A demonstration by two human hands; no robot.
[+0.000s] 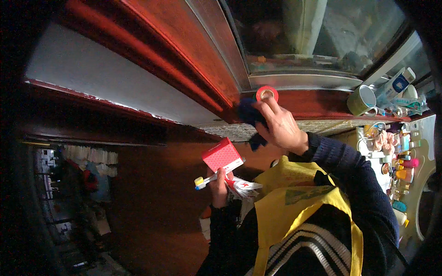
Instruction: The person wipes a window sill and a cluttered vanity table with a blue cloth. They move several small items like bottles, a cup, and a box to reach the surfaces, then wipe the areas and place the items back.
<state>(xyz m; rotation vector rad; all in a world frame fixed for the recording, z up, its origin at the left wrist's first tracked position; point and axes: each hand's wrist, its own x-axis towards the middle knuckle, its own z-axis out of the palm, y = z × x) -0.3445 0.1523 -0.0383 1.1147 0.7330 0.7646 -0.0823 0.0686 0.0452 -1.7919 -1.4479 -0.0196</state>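
My left hand (219, 188) grips several things together: a red cardboard box (222, 153) with a white lower edge, a toothbrush (204, 183) with a yellow and blue head, and a crumpled white and red plastic packet (244, 185). Over at the windowsill, my right hand (281, 129) has its fingers curled around a dark blue cloth (249, 112), which is blurred and hangs down past the sill edge. Its fingertips overlap a roll of red tape (272, 90); whether they also grip the roll cannot be told.
A green mug (359, 100) and toothpaste tubes (397, 84) crowd the right end of the reddish wooden sill (310, 103). Bottles and jars (402, 172) fill a white dressing table at right. Above the sill is a window (310, 34). A yellow apron (290, 207) covers my front.
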